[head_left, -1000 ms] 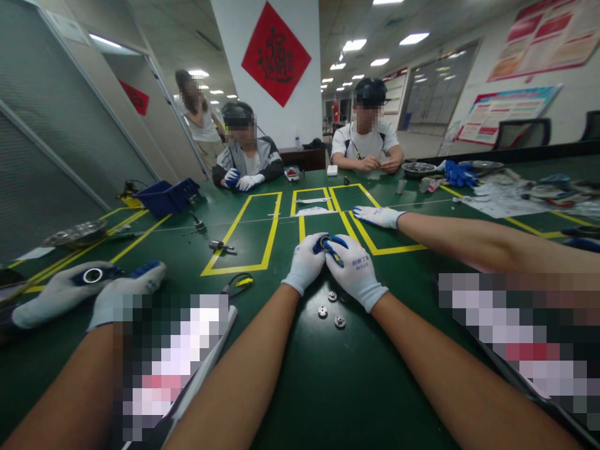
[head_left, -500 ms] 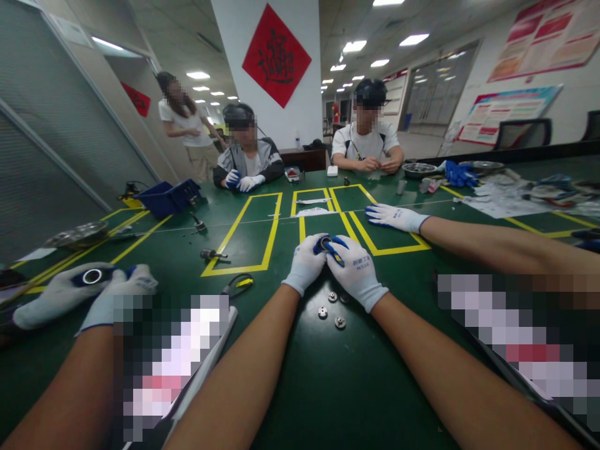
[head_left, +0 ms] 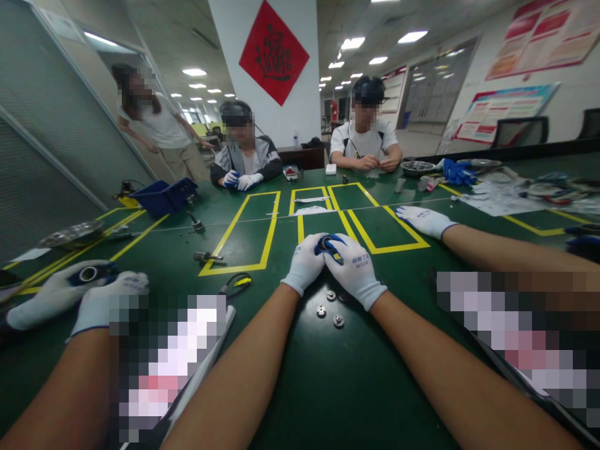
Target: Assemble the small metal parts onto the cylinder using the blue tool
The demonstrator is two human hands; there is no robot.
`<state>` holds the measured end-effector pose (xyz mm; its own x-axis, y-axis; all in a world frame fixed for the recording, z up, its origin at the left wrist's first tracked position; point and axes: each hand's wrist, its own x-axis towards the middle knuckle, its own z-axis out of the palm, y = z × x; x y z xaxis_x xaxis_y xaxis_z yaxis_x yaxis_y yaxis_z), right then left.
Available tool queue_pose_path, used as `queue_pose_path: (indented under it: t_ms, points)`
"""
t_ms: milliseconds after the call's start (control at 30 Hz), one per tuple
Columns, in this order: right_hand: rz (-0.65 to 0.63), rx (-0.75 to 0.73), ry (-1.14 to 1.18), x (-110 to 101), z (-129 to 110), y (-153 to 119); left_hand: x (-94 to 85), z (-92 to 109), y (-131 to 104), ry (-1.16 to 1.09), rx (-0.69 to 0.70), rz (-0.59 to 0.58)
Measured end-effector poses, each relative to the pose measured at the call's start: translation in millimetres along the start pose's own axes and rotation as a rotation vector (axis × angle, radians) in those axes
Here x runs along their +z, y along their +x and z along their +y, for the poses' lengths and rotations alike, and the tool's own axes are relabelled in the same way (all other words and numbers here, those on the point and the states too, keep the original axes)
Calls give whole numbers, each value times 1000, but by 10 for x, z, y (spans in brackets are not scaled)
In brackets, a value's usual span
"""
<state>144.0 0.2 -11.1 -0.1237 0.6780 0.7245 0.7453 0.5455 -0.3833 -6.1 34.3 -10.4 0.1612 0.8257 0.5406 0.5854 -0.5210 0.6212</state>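
My left hand, in a white glove with blue fingertips, is closed on a small dark round part with a ring-like opening. From the other side, my right hand, gloved the same way, curls its fingers against that part. Both hands meet just above the green table. A bit of yellow shows between the right fingers; I cannot tell what it belongs to. Several small round metal discs with raised centres lie on the table below my wrists, one partly hidden by my right hand.
A co-worker's gloved hands hold a dark ring at left; another gloved hand lies flat at right. A metal shaft-like part, a black cable loop and a blue bin are on the left. Blurred screens flank my forearms.
My hands stay together around the round part, barely shifted. The co-worker's flat hand at right has slid further right. The standing person at the back has moved left.
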Motion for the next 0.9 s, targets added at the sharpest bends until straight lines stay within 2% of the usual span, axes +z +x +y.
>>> queue_pose_path:
  t_ms: [200,367,567,900]
  points:
    - [19,33,25,-9,-6,7,-17,51,-16,63,39,-25]
    - [43,43,16,-15,1,14,-22,16,1,98,55,-37]
    - [66,44,24,-30,4,14,-84,-38,24,249,-25,-50]
    - [84,46,23,-21,19,18,-72,-77,9,231,53,-75]
